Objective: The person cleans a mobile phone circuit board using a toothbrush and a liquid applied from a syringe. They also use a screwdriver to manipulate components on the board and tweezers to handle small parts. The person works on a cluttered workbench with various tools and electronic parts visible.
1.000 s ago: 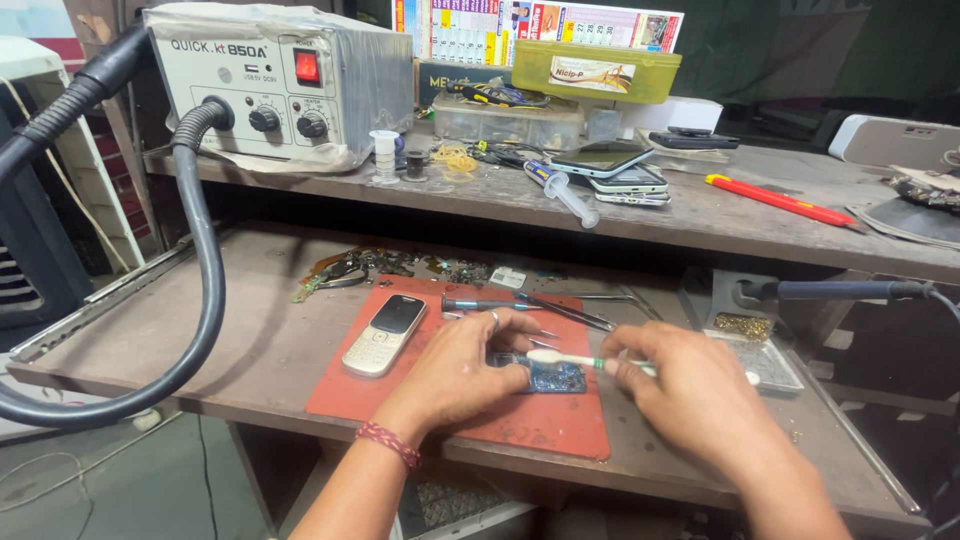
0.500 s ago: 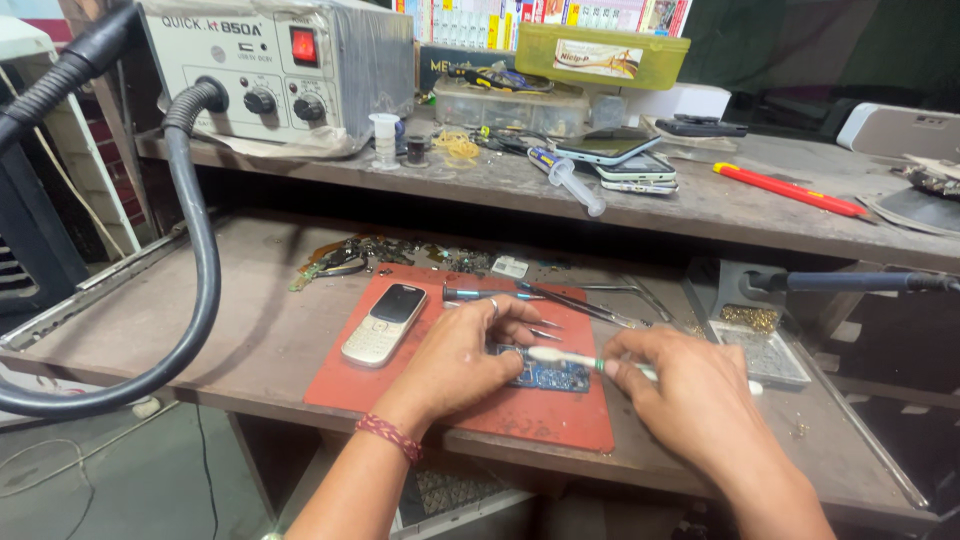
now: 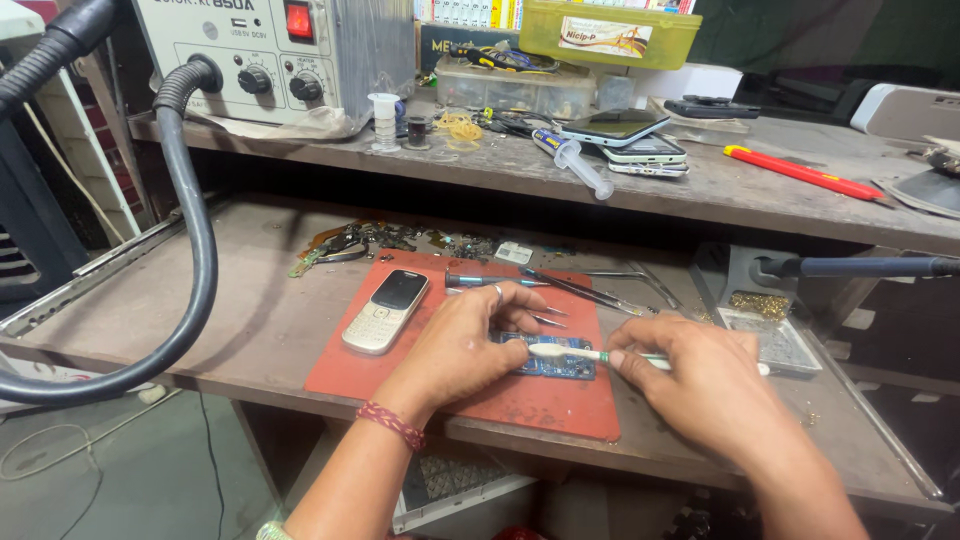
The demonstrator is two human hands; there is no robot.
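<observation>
Here, nearest the camera, the left hand point(image 3: 462, 345) is lying fingers-down on the blue circuit board point(image 3: 555, 359), pressing it onto the red work mat point(image 3: 520, 400). The right hand point(image 3: 700, 385) is pinching the handle of a white toothbrush point(image 3: 565, 352), whose head is resting on the board's top face. The board is sitting near the mat's middle, right of a light-coloured keypad phone point(image 3: 387, 310) lying face-up on the same mat. Just beyond, tweezers point(image 3: 580, 292) and a dark-handled tool point(image 3: 480, 281) are lying along the mat's far edge. Farther back, on the upper shelf, a syringe point(image 3: 580, 165), stacked smartphones point(image 3: 625, 135), a red screwdriver point(image 3: 800, 172) and a hot-air station point(image 3: 270, 55) with a black hose point(image 3: 190, 250) are sitting.
</observation>
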